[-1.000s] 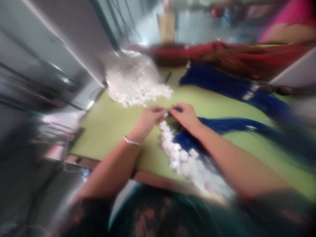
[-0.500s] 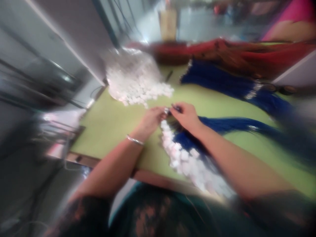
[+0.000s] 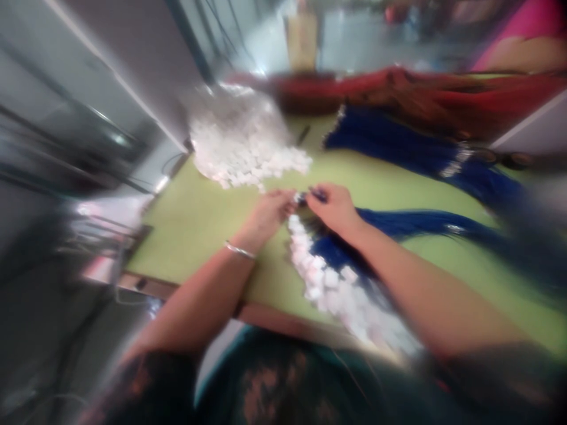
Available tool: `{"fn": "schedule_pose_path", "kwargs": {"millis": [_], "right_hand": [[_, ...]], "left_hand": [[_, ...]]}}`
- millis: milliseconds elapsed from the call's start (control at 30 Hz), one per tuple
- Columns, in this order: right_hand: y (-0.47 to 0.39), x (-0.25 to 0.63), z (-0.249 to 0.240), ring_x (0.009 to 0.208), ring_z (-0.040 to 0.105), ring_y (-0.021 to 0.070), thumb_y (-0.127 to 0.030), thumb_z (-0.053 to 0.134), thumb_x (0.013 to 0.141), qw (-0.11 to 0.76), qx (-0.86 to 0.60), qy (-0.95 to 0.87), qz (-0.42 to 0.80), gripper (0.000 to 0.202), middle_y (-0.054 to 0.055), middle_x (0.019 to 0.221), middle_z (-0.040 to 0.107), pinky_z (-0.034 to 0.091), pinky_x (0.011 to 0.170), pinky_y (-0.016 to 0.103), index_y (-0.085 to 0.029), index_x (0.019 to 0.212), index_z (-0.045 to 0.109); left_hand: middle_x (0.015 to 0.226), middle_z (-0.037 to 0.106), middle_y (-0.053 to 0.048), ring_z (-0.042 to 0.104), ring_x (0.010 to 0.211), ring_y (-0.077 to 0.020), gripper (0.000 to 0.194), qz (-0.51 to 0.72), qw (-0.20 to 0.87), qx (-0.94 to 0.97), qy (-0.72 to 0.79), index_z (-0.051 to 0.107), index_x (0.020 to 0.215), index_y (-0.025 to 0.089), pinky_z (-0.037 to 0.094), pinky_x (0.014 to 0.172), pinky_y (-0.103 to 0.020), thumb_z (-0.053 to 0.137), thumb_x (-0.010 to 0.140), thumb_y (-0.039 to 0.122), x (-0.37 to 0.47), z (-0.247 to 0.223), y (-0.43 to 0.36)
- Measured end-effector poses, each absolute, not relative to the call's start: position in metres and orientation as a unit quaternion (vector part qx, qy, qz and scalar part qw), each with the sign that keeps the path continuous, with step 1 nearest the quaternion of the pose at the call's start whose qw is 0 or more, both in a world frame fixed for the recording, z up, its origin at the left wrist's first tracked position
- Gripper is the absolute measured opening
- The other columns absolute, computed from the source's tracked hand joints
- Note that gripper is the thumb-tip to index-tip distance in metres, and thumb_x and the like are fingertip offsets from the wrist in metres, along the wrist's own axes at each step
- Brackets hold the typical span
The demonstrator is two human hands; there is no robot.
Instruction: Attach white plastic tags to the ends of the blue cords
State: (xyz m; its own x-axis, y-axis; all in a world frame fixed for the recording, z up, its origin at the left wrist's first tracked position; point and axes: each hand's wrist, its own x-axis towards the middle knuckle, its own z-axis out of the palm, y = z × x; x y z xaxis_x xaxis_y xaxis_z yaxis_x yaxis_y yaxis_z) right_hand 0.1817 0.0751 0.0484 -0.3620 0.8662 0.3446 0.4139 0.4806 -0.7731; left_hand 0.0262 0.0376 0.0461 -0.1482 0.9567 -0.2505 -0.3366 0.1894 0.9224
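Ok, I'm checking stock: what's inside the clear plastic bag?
Small white pieces show through the bag, some apparently outside its near edge; any deeper in the pile are covered.

Green tabletop, white pieces, blue strands

The person has two hands, one left hand and one right hand, and one bangle. The left holds one pale piece, the right one dark piece. White cubes form two heaps, too blurred to count singly. At least two blue bundles show, plus one table, one bag, one box and one co-worker.
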Motion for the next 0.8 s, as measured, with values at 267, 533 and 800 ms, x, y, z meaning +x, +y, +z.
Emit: {"fn": "schedule_pose_path", "kwargs": {"millis": [267, 533, 800], "right_hand": [[0.076, 0.181, 0.043, 0.055, 0.041, 0.0101, -0.024, 0.053, 0.075, 0.351, -0.431, -0.795, 0.244, 0.017, -0.001, 0.056, 0.052, 0.03, 0.056, 0.024, -0.017, 0.061, 0.054], [0.078, 0.181, 0.042, 0.055, 0.044, 0.0108, -0.024, 0.055, 0.074, 0.317, -0.42, -0.82, 0.227, 0.015, 0.0, 0.057, 0.055, 0.03, 0.056, 0.024, -0.016, 0.062, 0.057], [0.079, 0.185, 0.049, 0.052, 0.041, 0.0088, -0.027, 0.055, 0.074, 0.326, -0.416, -0.783, 0.327, 0.02, -0.003, 0.052, 0.05, 0.031, 0.053, 0.022, -0.015, 0.058, 0.056]], "left_hand": [[0.051, 0.059, 0.001, 0.049, 0.041, -0.0049, 0.031, 0.551, 0.511, 0.352, 0.559, 0.06, 0.069, 0.014, 0.033, 0.039, -0.016, 0.078, 0.066, 0.039, 0.025, 0.038, 0.037], [0.051, 0.06, 0.0, 0.052, 0.04, -0.0066, 0.033, 0.519, 0.478, 0.417, 0.573, 0.062, 0.072, 0.013, 0.037, 0.039, -0.017, 0.077, 0.066, 0.042, 0.024, 0.034, 0.037], [0.055, 0.062, -0.001, 0.054, 0.042, -0.0067, 0.034, 0.512, 0.499, 0.416, 0.562, 0.061, 0.074, 0.013, 0.041, 0.04, -0.017, 0.074, 0.07, 0.044, 0.026, 0.03, 0.039]]}}
